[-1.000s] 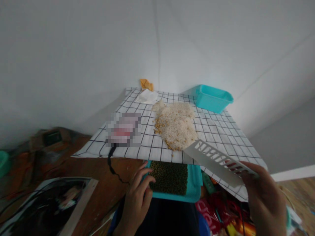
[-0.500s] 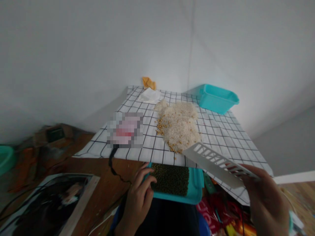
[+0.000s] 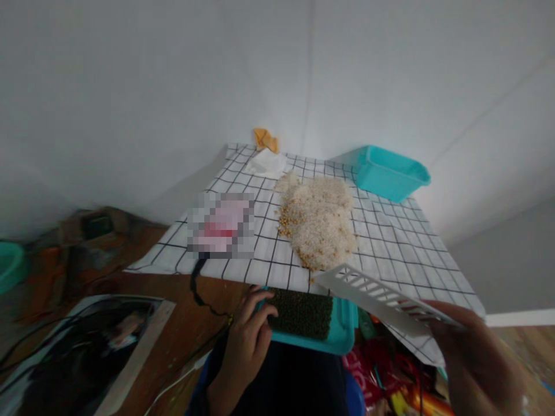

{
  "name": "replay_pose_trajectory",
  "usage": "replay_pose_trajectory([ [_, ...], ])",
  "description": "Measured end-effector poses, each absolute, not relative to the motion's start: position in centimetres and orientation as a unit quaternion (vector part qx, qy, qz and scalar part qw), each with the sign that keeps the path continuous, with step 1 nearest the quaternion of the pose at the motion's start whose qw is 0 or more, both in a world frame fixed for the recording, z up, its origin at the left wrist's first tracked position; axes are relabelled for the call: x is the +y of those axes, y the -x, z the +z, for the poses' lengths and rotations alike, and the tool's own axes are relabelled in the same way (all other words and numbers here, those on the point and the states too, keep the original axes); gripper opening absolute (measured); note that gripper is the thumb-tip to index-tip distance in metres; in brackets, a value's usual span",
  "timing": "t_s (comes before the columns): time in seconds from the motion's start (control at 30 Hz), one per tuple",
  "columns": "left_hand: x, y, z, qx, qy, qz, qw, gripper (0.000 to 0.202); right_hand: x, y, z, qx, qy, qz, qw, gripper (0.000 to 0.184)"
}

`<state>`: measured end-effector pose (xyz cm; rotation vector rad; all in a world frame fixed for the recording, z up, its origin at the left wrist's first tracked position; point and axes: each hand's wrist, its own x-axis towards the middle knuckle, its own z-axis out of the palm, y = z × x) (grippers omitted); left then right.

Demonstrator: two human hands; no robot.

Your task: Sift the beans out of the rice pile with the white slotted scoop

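Observation:
My left hand (image 3: 250, 335) is closed on the left rim of a turquoise plastic tray (image 3: 346, 329), which sits over my lap just below the table's front edge. Small dark green bean-like grains (image 3: 303, 313) fill most of it. In my right hand (image 3: 474, 346), blurred by motion, is a white slotted plastic piece (image 3: 377, 294). Its far end points left over the table's front edge, just short of a pale heap of rice-like grains (image 3: 323, 222). Yellow beans (image 3: 286, 219) are mixed into that heap, mostly along its left and front sides.
A turquoise bin (image 3: 390, 173) stands at the table's back right. White paper (image 3: 267, 164) and an orange cloth (image 3: 265, 140) lie at the back left. On the left is a blurred-out pinkish item (image 3: 221, 225) with a black strap. Red packaging (image 3: 377, 370) lies below right.
The slotted piece has shifted slightly left and down, its tip now a little nearer the front edge. My left hand stays on the tray. The whole view has shifted slightly.

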<state>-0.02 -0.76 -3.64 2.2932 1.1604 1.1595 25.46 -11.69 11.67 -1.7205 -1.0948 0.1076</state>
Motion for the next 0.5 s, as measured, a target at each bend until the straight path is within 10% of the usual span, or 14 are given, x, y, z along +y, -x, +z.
replay_pose_trajectory([
  [0.5, -0.55, 0.08, -3.95, 0.412, -0.789, 0.404, 0.211, 0.032, -11.16, -24.38, 12.35, -0.435, 0.739, 0.038, 0.513, 0.015],
])
